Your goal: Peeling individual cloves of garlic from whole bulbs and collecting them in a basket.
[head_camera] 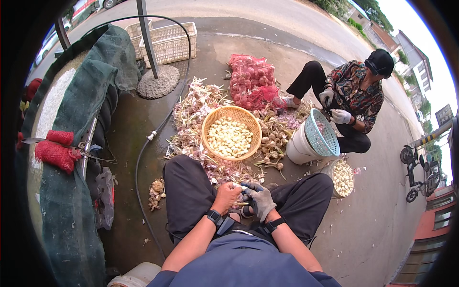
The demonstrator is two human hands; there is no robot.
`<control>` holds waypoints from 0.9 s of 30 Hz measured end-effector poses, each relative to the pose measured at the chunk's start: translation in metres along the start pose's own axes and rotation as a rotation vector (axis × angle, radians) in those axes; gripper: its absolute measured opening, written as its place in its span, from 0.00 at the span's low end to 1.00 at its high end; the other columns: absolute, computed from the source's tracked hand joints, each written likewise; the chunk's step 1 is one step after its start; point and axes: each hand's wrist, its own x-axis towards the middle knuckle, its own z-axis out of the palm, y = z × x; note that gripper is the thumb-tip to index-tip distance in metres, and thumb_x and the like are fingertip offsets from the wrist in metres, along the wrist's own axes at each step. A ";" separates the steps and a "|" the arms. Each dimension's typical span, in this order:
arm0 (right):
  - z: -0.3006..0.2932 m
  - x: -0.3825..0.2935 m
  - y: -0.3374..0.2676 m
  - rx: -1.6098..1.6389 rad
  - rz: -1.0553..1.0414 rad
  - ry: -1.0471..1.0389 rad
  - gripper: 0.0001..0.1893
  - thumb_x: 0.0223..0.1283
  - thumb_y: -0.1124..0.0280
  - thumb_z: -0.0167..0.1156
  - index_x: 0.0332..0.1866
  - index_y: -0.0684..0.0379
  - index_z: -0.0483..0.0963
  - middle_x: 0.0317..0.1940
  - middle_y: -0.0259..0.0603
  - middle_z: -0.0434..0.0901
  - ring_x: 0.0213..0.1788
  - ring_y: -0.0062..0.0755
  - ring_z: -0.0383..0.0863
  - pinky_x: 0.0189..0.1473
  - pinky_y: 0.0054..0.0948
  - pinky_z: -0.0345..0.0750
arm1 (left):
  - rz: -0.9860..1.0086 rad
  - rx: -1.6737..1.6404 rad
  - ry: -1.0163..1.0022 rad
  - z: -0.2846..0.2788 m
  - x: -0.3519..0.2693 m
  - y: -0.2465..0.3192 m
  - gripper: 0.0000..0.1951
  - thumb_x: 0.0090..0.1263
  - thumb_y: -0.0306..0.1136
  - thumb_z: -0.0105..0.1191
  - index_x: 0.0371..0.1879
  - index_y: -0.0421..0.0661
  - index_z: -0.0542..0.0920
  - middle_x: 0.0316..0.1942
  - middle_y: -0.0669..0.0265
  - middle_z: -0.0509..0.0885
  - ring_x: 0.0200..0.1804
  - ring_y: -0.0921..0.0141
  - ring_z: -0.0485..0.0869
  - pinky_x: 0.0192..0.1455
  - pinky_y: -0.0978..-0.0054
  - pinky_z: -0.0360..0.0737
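Between my knees, my bare left hand (227, 197) and my gloved right hand (259, 201) meet around a partly hidden piece of garlic (238, 186), its pale part showing between the fingers. Beyond them, an orange plastic basket (259, 138) holds peeled garlic cloves (229, 138). It stands among heaped garlic skins and stalks (195, 111). To its right lie whole garlic bulbs (272, 140) with stems. A clear bucket (328, 168) of pale cloves stands beside my right knee.
A red mesh sack of garlic (251, 80) lies beyond the basket. At right a seated co-worker (353, 97) in gloves works over a blue basket (324, 134) on a white bucket (300, 147). A black hose (138, 168) runs along my left, near a small garlic pile (156, 192) and a metal post (147, 43).
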 end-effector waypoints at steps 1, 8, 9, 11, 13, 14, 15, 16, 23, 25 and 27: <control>-0.001 0.001 0.001 0.016 0.010 0.013 0.14 0.71 0.77 0.61 0.59 0.66 0.80 0.37 0.34 0.84 0.30 0.20 0.80 0.34 0.23 0.80 | 0.036 -0.014 -0.007 0.000 0.000 0.000 0.08 0.71 0.33 0.60 0.33 0.41 0.81 0.22 0.69 0.80 0.17 0.78 0.75 0.14 0.78 0.73; 0.000 0.000 0.002 0.065 0.017 0.000 0.14 0.72 0.77 0.60 0.60 0.67 0.77 0.38 0.36 0.83 0.31 0.23 0.80 0.31 0.23 0.78 | 0.073 0.050 0.002 0.000 0.000 -0.002 0.08 0.71 0.33 0.59 0.35 0.40 0.82 0.24 0.69 0.82 0.19 0.78 0.77 0.14 0.79 0.75; 0.001 -0.001 0.001 0.070 0.026 0.001 0.15 0.72 0.77 0.60 0.60 0.66 0.77 0.38 0.35 0.83 0.31 0.23 0.80 0.29 0.23 0.77 | 0.059 0.076 0.014 0.000 0.000 -0.003 0.08 0.71 0.33 0.59 0.36 0.40 0.82 0.24 0.68 0.82 0.19 0.78 0.78 0.14 0.79 0.75; 0.004 -0.003 0.000 0.075 0.037 0.002 0.15 0.72 0.76 0.60 0.60 0.65 0.77 0.38 0.34 0.83 0.31 0.23 0.80 0.26 0.23 0.77 | 0.093 0.047 0.005 0.000 0.002 -0.005 0.08 0.70 0.32 0.58 0.36 0.39 0.82 0.24 0.68 0.82 0.19 0.78 0.78 0.14 0.78 0.76; 0.008 -0.004 -0.002 0.062 0.058 0.040 0.15 0.72 0.75 0.60 0.61 0.63 0.77 0.37 0.33 0.82 0.31 0.22 0.79 0.23 0.23 0.75 | 0.105 0.041 0.009 -0.001 0.003 -0.006 0.08 0.70 0.32 0.58 0.37 0.39 0.83 0.24 0.68 0.83 0.19 0.78 0.78 0.14 0.78 0.76; 0.009 -0.005 -0.003 0.049 0.039 0.024 0.15 0.72 0.75 0.60 0.61 0.63 0.77 0.37 0.33 0.82 0.31 0.22 0.79 0.23 0.23 0.75 | 0.099 0.055 0.010 -0.002 0.004 -0.006 0.08 0.69 0.32 0.58 0.37 0.39 0.82 0.24 0.68 0.83 0.19 0.78 0.78 0.15 0.78 0.76; 0.009 -0.006 -0.004 0.049 0.052 0.017 0.15 0.73 0.75 0.60 0.62 0.63 0.76 0.37 0.33 0.82 0.31 0.22 0.79 0.23 0.23 0.75 | 0.068 0.100 0.026 -0.002 0.004 -0.006 0.08 0.69 0.32 0.57 0.37 0.39 0.82 0.24 0.68 0.82 0.18 0.78 0.78 0.15 0.78 0.76; 0.009 -0.007 -0.004 0.069 0.067 0.000 0.15 0.73 0.74 0.59 0.62 0.62 0.76 0.37 0.33 0.82 0.31 0.22 0.79 0.23 0.22 0.75 | 0.093 0.068 0.012 -0.002 0.005 -0.007 0.08 0.69 0.32 0.57 0.37 0.39 0.82 0.24 0.68 0.82 0.18 0.78 0.78 0.15 0.78 0.76; 0.001 -0.003 0.000 0.145 0.122 -0.082 0.14 0.75 0.72 0.58 0.61 0.59 0.76 0.35 0.34 0.80 0.33 0.26 0.81 0.31 0.31 0.81 | 0.085 0.115 0.021 0.001 0.004 -0.003 0.08 0.68 0.33 0.56 0.34 0.40 0.80 0.24 0.67 0.82 0.18 0.77 0.76 0.14 0.76 0.76; -0.001 -0.001 0.003 0.215 0.134 -0.120 0.13 0.75 0.71 0.58 0.60 0.58 0.76 0.36 0.35 0.80 0.33 0.29 0.81 0.35 0.35 0.83 | 0.083 0.120 0.023 0.001 0.004 -0.002 0.09 0.68 0.34 0.55 0.34 0.40 0.79 0.24 0.66 0.82 0.19 0.77 0.76 0.14 0.76 0.76; -0.001 0.001 0.006 0.227 0.123 -0.086 0.13 0.74 0.71 0.59 0.59 0.58 0.76 0.36 0.36 0.81 0.34 0.29 0.81 0.35 0.35 0.82 | 0.099 0.138 0.029 0.000 0.005 -0.003 0.09 0.69 0.34 0.55 0.33 0.40 0.79 0.24 0.67 0.81 0.19 0.77 0.75 0.14 0.76 0.76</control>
